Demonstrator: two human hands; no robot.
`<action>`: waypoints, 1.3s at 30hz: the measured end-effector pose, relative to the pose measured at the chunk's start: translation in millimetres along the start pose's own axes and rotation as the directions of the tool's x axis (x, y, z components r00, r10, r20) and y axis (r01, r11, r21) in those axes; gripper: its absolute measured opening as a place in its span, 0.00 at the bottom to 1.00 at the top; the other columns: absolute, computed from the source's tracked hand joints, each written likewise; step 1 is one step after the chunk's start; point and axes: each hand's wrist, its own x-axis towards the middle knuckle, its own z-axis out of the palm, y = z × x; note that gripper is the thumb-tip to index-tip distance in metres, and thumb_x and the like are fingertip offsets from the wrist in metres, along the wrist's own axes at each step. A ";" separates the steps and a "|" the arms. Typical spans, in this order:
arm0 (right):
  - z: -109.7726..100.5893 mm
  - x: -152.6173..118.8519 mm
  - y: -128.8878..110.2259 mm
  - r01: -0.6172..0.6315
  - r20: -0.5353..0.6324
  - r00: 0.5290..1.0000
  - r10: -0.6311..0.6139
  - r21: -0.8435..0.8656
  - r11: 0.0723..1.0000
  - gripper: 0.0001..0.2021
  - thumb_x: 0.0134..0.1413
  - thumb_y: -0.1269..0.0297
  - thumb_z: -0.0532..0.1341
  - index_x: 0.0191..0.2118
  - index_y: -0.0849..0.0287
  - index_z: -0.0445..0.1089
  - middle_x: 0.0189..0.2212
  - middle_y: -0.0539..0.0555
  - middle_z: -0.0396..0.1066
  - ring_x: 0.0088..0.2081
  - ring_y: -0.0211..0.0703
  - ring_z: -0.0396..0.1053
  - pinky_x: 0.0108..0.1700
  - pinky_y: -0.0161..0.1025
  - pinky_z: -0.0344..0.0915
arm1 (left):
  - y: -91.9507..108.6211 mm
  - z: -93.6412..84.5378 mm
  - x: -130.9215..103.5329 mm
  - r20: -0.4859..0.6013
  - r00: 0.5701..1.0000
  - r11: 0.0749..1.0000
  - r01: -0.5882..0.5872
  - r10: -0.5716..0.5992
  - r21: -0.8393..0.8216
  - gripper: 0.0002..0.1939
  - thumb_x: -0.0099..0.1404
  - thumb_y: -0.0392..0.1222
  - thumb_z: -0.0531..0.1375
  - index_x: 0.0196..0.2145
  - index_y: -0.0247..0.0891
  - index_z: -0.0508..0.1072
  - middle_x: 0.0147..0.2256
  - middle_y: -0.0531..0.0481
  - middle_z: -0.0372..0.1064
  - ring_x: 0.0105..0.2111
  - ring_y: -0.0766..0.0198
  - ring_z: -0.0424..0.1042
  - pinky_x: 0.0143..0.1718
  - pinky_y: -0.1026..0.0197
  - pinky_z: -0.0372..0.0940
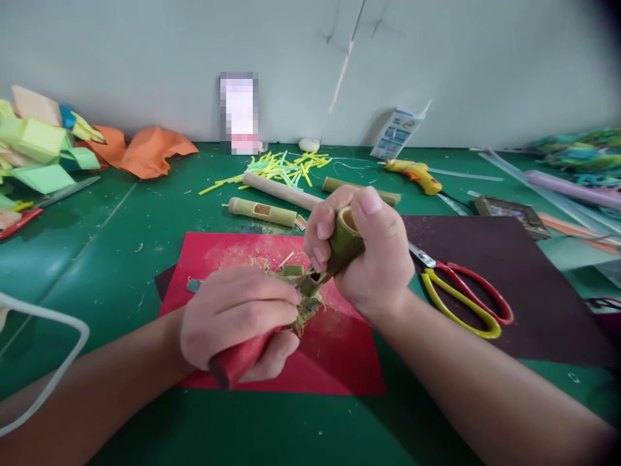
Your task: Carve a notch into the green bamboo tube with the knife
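My right hand [381, 259] is wrapped round a green bamboo tube [343, 243], holding it tilted with its open end up. A notch is cut in the tube's lower part. My left hand [237, 317] is closed on a red-handled tool [237, 362], its fingertips beside that notch; the tool's working end is hidden, so I cannot tell its kind. Below both hands lies a red sheet [334, 362], with fibrous bamboo shavings [306, 314] and a short bamboo piece [292, 270] on it.
Red-and-yellow scissors [466, 298] lie on a dark sheet [533, 304] at right. Behind are a notched bamboo tube [262, 210], a pale rod [281, 189], cut yellow strips [281, 168] and a yellow glue gun [417, 175]. Folded papers [39, 142] sit at left.
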 end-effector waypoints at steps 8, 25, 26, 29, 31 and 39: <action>2.4 -1.2 2.8 0.017 -0.025 1.000 -0.014 0.132 0.991 0.21 0.63 0.49 0.53 0.24 0.57 0.64 0.15 0.47 0.59 0.17 0.35 0.58 0.19 0.37 0.53 | 7.1 6.9 -9.9 0.140 0.970 0.968 -0.219 0.201 0.125 0.05 0.61 0.38 0.61 0.32 0.33 0.74 0.36 0.46 0.78 0.26 0.65 0.70 0.26 0.58 0.69; 5.0 -2.7 1.9 -0.074 -0.056 0.996 0.072 -0.035 0.997 0.12 0.49 0.68 0.64 0.21 0.57 0.60 0.17 0.46 0.56 0.20 0.33 0.55 0.21 0.34 0.55 | 2.3 21.5 -3.4 0.229 0.939 0.952 -0.287 0.257 0.109 0.09 0.61 0.39 0.57 0.25 0.36 0.72 0.28 0.47 0.75 0.19 0.64 0.59 0.17 0.57 0.55; 5.5 -2.5 2.1 -0.076 -0.067 0.995 0.074 -0.038 0.996 0.12 0.48 0.68 0.63 0.21 0.57 0.60 0.17 0.46 0.56 0.20 0.33 0.55 0.21 0.34 0.54 | 2.6 21.7 -4.3 0.239 0.940 0.956 -0.274 0.243 0.102 0.09 0.61 0.39 0.56 0.25 0.36 0.72 0.28 0.48 0.74 0.19 0.63 0.59 0.18 0.57 0.56; 7.4 -1.0 1.2 -0.073 -0.088 0.994 0.068 -0.057 0.996 0.11 0.44 0.72 0.61 0.19 0.58 0.59 0.17 0.47 0.56 0.21 0.33 0.54 0.21 0.33 0.53 | 1.6 22.4 -5.9 0.273 0.928 0.956 -0.283 0.253 0.079 0.09 0.61 0.38 0.57 0.24 0.37 0.71 0.27 0.50 0.73 0.20 0.63 0.60 0.20 0.57 0.58; 8.6 0.1 -0.6 -0.080 -0.088 0.993 0.074 -0.066 0.995 0.10 0.41 0.74 0.60 0.18 0.58 0.59 0.18 0.47 0.56 0.21 0.32 0.54 0.20 0.33 0.52 | -0.7 23.5 -5.8 0.290 0.919 0.952 -0.298 0.266 0.074 0.09 0.62 0.37 0.56 0.24 0.38 0.70 0.25 0.51 0.71 0.21 0.63 0.59 0.21 0.57 0.57; 6.4 0.8 -2.7 -0.155 -0.095 0.983 0.158 0.034 0.987 0.09 0.42 0.76 0.56 0.18 0.57 0.59 0.11 0.44 0.54 0.15 0.31 0.51 0.16 0.32 0.49 | -19.8 27.8 -8.6 0.249 0.896 0.920 -0.389 0.368 0.041 0.11 0.63 0.42 0.57 0.24 0.38 0.69 0.26 0.51 0.70 0.22 0.62 0.56 0.22 0.56 0.55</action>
